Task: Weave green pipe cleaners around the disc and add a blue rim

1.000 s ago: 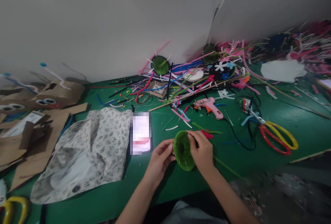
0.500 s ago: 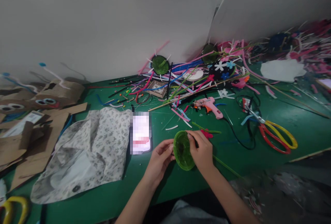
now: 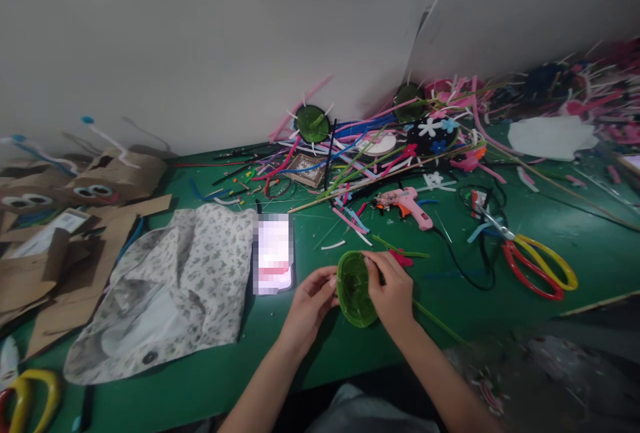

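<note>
A small green bowl-shaped piece (image 3: 356, 292) is held over the front of the table, its hollow side tilted towards me. My left hand (image 3: 316, 296) pinches its left rim between thumb and fingers. The right rim is gripped by my right hand (image 3: 393, 286), with the thumb inside and the fingers partly hidden. A green pipe cleaner (image 3: 440, 323) runs out from under my right wrist. Just behind that hand lie a red felt-like piece (image 3: 404, 258) and another green strip (image 3: 410, 254).
A pink glue gun (image 3: 407, 205) with a black cord lies behind my hands; red-and-yellow scissors (image 3: 537, 266) are to the right. Leftward are a lit phone (image 3: 273, 253), patterned cloth (image 3: 200, 273), cardboard (image 3: 75, 306) and more scissors (image 3: 43, 393). Coloured pipe cleaners (image 3: 360, 130) crowd the back.
The view has shifted slightly. Both hands keep their grip on the green bowl-shaped piece, which has hardly moved.
</note>
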Demonstrator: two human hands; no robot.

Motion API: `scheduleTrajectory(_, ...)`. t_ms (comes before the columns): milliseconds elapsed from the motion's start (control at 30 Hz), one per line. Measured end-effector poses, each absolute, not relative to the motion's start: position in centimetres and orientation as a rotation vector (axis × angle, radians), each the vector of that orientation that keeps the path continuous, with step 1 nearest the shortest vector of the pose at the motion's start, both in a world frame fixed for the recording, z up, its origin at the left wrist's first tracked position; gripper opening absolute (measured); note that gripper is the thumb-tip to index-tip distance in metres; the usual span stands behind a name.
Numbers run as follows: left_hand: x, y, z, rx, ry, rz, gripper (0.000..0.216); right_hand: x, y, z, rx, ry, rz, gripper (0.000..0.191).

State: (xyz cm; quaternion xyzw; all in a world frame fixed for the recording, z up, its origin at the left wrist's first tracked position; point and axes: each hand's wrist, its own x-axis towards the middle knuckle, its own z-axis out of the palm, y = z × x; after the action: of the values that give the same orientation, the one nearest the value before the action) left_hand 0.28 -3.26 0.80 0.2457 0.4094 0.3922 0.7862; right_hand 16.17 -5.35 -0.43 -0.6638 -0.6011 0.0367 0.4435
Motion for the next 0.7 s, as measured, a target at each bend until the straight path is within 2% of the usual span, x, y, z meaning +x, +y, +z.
scheduleTrajectory(300,0.30,-3.09,0.97,0.489,0.852,0.833,0.039,16.41,-5.44,-0.60,-1.625,-1.471,0.011,0.022)
scheduleTrajectory(700,0.58,-3.20,1.08,0.531,0.863,0.851,0.036,16.51,-5.57,-0.39,-1.617,-1.475,-0.040,0.022)
